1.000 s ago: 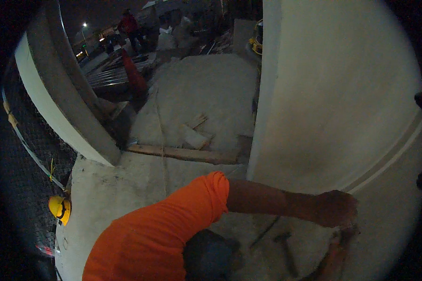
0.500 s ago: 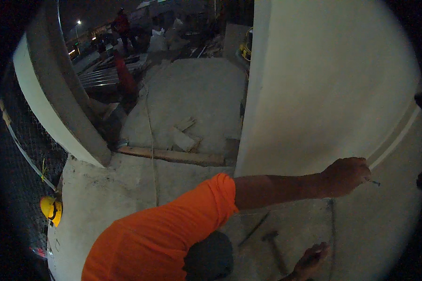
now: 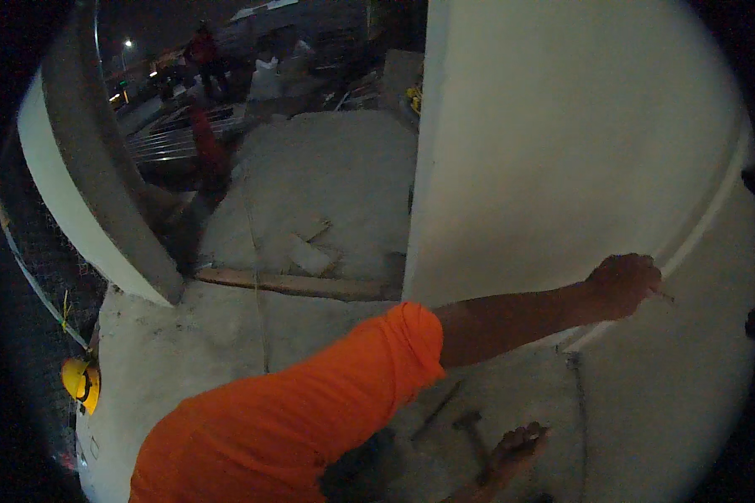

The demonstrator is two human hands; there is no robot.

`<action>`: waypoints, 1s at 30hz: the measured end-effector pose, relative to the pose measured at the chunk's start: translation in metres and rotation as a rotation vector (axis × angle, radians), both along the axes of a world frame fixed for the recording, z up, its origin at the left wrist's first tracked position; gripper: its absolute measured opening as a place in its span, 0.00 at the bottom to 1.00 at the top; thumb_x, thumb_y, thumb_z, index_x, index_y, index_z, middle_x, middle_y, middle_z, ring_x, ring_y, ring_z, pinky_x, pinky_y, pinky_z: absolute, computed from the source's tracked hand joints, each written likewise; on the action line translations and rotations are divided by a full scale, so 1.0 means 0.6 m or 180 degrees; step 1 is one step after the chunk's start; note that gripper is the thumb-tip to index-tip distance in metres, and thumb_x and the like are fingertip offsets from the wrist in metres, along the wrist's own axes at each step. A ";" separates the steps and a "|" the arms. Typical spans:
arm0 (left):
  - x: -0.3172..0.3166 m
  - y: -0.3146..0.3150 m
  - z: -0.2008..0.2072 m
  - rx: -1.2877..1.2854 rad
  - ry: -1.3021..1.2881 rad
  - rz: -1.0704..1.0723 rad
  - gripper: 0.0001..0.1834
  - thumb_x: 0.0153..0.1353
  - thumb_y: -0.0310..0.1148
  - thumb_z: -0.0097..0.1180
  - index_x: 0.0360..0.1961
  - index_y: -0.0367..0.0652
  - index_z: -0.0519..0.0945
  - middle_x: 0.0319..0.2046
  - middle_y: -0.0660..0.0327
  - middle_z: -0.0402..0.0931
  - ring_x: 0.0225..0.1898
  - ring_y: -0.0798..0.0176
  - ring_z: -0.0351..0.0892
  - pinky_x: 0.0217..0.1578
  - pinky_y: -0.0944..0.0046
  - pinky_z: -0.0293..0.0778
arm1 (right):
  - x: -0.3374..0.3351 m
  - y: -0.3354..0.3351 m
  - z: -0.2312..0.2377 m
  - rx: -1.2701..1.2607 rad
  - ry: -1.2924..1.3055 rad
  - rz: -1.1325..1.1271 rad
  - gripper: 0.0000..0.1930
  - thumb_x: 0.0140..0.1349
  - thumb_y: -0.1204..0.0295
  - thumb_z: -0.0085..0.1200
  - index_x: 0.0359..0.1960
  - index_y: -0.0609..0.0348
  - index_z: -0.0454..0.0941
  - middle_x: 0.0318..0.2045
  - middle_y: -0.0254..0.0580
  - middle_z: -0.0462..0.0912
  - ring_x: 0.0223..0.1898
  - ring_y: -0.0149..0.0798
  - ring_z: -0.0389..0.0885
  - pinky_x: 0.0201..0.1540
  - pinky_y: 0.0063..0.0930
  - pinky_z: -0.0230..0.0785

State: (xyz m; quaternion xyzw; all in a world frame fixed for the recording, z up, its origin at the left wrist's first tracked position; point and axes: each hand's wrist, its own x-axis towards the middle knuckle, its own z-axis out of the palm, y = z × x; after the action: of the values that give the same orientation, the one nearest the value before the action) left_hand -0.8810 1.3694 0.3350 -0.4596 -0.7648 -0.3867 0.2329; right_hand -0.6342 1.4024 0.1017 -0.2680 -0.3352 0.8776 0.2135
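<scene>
My left arm, in an orange sleeve, stretches across to the right. At its end my left hand (image 3: 622, 285) is closed, close to the foot of the pale wall (image 3: 554, 168). A thin, short nail-like rod (image 3: 664, 296) sticks out from its fingers; the dim light hides its exact kind. Lower down, my right hand (image 3: 516, 448) is turned up with loosely bent fingers apart, and I see nothing in it. Beside it a hammer (image 3: 470, 425) lies on the concrete floor (image 3: 201, 344), part of its handle hidden by the hand. A thin dark bar (image 3: 436, 411) lies left of the hammer.
A yellow hard hat (image 3: 81, 384) sits at the left edge by dark netting. Ahead, a low raised sill (image 3: 302, 283) crosses the doorway, with broken scraps (image 3: 310, 254) beyond. A thin cord (image 3: 254, 243) runs over it. A person (image 3: 205, 59) stands far off near a red cone (image 3: 205, 138).
The whole view has shifted slightly left. My left hand has moved up and a little right along the wall with the rod. My right hand has moved left, closer to the hammer.
</scene>
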 end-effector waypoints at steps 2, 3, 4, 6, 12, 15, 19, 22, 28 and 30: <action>-0.014 0.009 0.001 0.0217 0.0063 0.0060 0.11 0.56 0.26 0.56 0.40 0.46 0.82 0.44 0.55 0.79 0.49 0.49 0.79 0.50 0.50 0.76 | 0.010 0.027 -0.019 0.0903 0.0093 0.0061 0.17 0.67 0.52 0.55 0.44 0.51 0.72 0.28 0.30 0.75 0.21 0.26 0.67 0.24 0.25 0.62; -0.021 0.012 -0.003 0.0330 -0.0076 -0.0012 0.11 0.58 0.28 0.54 0.42 0.48 0.82 0.45 0.55 0.79 0.49 0.49 0.78 0.52 0.50 0.75 | 0.016 0.038 -0.024 0.1190 -0.0378 -0.0276 0.15 0.68 0.52 0.55 0.40 0.49 0.72 0.26 0.28 0.73 0.20 0.25 0.66 0.23 0.23 0.60; -0.033 0.010 -0.007 0.0430 -0.0411 -0.0059 0.14 0.58 0.26 0.53 0.44 0.50 0.84 0.49 0.55 0.80 0.52 0.49 0.78 0.56 0.50 0.72 | 0.013 0.042 -0.026 0.1136 -0.0577 -0.0341 0.14 0.68 0.52 0.54 0.36 0.48 0.72 0.23 0.26 0.72 0.20 0.23 0.64 0.21 0.21 0.57; -0.056 0.003 -0.023 0.0545 -0.0344 0.0023 0.10 0.64 0.32 0.56 0.43 0.45 0.85 0.45 0.53 0.82 0.47 0.51 0.81 0.53 0.52 0.75 | 0.004 0.039 -0.013 0.1867 -0.1130 -0.0053 0.15 0.68 0.54 0.55 0.30 0.50 0.73 0.21 0.27 0.70 0.21 0.25 0.65 0.23 0.25 0.58; -0.077 -0.022 -0.042 0.0766 -0.0273 -0.0435 0.14 0.63 0.35 0.62 0.47 0.40 0.83 0.42 0.58 0.84 0.43 0.64 0.81 0.49 0.64 0.75 | 0.056 0.042 0.187 0.3996 -0.0602 0.0970 0.11 0.65 0.66 0.56 0.34 0.64 0.81 0.29 0.44 0.83 0.32 0.36 0.80 0.41 0.32 0.71; -0.034 -0.015 -0.023 0.0621 -0.0611 -0.0066 0.13 0.63 0.34 0.62 0.45 0.39 0.83 0.43 0.56 0.84 0.42 0.62 0.83 0.48 0.63 0.76 | 0.164 0.149 0.351 0.4251 0.1510 -0.0403 0.10 0.67 0.69 0.53 0.45 0.59 0.79 0.40 0.44 0.82 0.40 0.40 0.80 0.43 0.35 0.74; 0.039 0.010 -0.024 0.0578 -0.0713 -0.0101 0.14 0.64 0.35 0.62 0.47 0.40 0.83 0.40 0.58 0.84 0.38 0.65 0.81 0.44 0.65 0.75 | 0.201 0.228 0.480 0.4967 -0.0051 -0.3235 0.23 0.69 0.58 0.53 0.56 0.65 0.73 0.49 0.46 0.78 0.47 0.37 0.78 0.49 0.30 0.73; 0.042 0.013 -0.050 0.0565 -0.0843 -0.0088 0.14 0.64 0.37 0.62 0.48 0.42 0.83 0.38 0.59 0.83 0.36 0.67 0.79 0.43 0.66 0.74 | 0.162 0.236 0.532 0.5282 -0.0585 -0.3007 0.28 0.64 0.54 0.60 0.55 0.67 0.73 0.45 0.45 0.82 0.36 0.37 0.81 0.42 0.29 0.75; -0.061 -0.049 -0.052 0.0413 -0.0897 0.0015 0.15 0.64 0.38 0.61 0.49 0.45 0.83 0.38 0.60 0.83 0.38 0.68 0.78 0.45 0.66 0.73 | 0.079 0.207 0.549 0.4677 -0.0544 -0.2292 0.23 0.59 0.52 0.65 0.43 0.59 0.78 0.30 0.36 0.82 0.22 0.27 0.78 0.21 0.23 0.67; -0.060 -0.055 -0.047 0.0255 -0.1069 0.0012 0.15 0.65 0.38 0.61 0.50 0.44 0.83 0.39 0.60 0.83 0.40 0.68 0.79 0.46 0.66 0.73 | 0.122 0.215 0.572 0.4492 -0.0800 -0.2189 0.18 0.63 0.56 0.62 0.43 0.57 0.79 0.30 0.34 0.81 0.24 0.27 0.78 0.22 0.20 0.66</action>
State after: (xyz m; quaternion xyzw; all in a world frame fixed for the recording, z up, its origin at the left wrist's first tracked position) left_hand -0.9168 1.3366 0.3067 -0.3775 -0.7779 -0.4877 0.1206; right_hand -0.5610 1.5316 0.4450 -0.2550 -0.7322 0.3061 0.5525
